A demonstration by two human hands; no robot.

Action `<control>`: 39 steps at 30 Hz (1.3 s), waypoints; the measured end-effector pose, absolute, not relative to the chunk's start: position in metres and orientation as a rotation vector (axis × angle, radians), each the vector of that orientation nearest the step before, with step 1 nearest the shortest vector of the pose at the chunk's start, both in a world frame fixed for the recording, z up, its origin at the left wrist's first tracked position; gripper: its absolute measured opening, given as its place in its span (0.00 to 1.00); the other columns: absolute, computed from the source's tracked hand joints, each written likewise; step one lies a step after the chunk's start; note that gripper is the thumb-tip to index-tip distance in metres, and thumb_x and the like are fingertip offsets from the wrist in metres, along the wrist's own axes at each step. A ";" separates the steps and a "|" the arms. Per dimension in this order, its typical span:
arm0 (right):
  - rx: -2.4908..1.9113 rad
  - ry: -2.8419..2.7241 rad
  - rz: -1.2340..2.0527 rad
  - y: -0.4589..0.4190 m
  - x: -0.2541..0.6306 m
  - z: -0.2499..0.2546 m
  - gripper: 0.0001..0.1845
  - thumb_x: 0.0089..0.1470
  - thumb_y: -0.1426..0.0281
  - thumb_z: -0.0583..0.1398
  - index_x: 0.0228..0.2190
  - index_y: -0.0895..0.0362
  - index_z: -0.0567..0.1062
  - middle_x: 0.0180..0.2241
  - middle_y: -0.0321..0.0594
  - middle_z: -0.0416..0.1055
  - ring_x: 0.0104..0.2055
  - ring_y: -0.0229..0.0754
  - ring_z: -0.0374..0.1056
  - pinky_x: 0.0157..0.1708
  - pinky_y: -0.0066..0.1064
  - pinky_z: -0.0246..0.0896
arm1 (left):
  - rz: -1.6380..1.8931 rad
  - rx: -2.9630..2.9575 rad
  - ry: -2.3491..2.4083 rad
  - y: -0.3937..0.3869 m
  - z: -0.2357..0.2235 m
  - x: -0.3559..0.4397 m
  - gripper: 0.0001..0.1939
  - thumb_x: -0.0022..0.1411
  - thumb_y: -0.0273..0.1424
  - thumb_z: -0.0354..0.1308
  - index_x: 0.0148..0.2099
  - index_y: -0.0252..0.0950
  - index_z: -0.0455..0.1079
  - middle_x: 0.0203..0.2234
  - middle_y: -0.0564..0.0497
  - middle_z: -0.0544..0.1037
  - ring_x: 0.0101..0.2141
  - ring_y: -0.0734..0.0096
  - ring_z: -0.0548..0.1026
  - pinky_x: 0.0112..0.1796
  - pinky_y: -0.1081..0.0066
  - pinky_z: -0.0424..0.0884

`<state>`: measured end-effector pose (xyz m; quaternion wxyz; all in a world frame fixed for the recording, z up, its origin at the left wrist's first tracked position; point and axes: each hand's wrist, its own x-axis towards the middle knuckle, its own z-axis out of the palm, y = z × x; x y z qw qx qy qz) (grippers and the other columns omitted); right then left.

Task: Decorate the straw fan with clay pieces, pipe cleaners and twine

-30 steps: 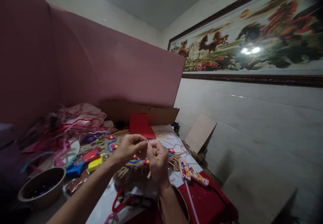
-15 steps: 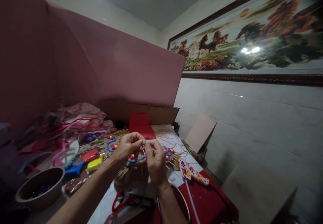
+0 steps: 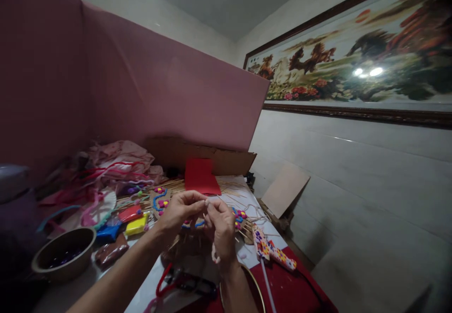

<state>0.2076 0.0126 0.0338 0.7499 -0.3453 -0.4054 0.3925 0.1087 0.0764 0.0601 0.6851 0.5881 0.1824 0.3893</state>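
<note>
My left hand (image 3: 181,212) and my right hand (image 3: 221,223) meet above the table with thumbs and forefingers pinched together. Between the fingertips is a small pale end, mostly hidden; it looks like part of a thin cord. A pale loop of cord (image 3: 214,254) hangs below my right palm. Behind and under both hands lies a brown cardboard piece (image 3: 155,201) with blue wavy trim and pink-and-yellow flowers. To the right of my right hand lies a glue gun (image 3: 277,252) covered in a flower pattern.
At left are a bowl (image 3: 65,254) of dark shiny bits, a yellow packet (image 3: 137,226), a blue packet (image 3: 108,233) and a brown packet (image 3: 112,251). Red paper (image 3: 202,177) stands at the back near thin sticks. A gold-rimmed round object (image 3: 256,282) sits by my right forearm.
The view has swung slightly left. My fingertips stay together, and the pale strand between them shows less. A pale loop now hangs below my right hand.
</note>
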 end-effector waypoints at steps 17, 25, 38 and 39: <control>-0.641 -0.949 1.287 0.005 0.191 0.034 0.16 0.47 0.60 0.62 0.23 0.56 0.63 0.13 0.22 0.50 0.12 0.25 0.37 0.11 0.19 0.32 | 0.982 0.952 0.396 0.047 0.045 0.081 0.14 0.38 0.31 0.71 0.28 0.31 0.73 0.17 0.54 0.74 0.17 0.80 0.69 0.19 0.79 0.63; -1.036 -1.401 0.573 -0.002 0.185 0.042 0.17 0.54 0.59 0.56 0.22 0.58 0.69 0.17 0.29 0.59 0.19 0.31 0.54 0.20 0.23 0.50 | 1.129 1.020 0.404 0.043 0.042 0.059 0.14 0.41 0.33 0.69 0.26 0.30 0.70 0.14 0.58 0.67 0.14 0.85 0.60 0.15 0.82 0.55; -2.087 -1.633 -0.190 -0.108 0.210 0.024 0.11 0.58 0.74 0.49 0.30 0.57 0.70 0.32 0.42 0.70 0.36 0.44 0.65 0.35 0.31 0.54 | 1.082 0.989 0.320 0.052 0.043 0.037 0.10 0.42 0.28 0.68 0.27 0.30 0.70 0.17 0.54 0.71 0.17 0.82 0.65 0.18 0.82 0.60; -2.203 -1.666 -0.217 -0.111 0.213 0.018 0.11 0.57 0.76 0.49 0.31 0.58 0.70 0.34 0.45 0.70 0.38 0.46 0.65 0.36 0.33 0.55 | 1.075 0.981 0.319 0.053 0.042 0.037 0.10 0.42 0.28 0.68 0.27 0.30 0.70 0.17 0.54 0.71 0.17 0.82 0.66 0.18 0.82 0.61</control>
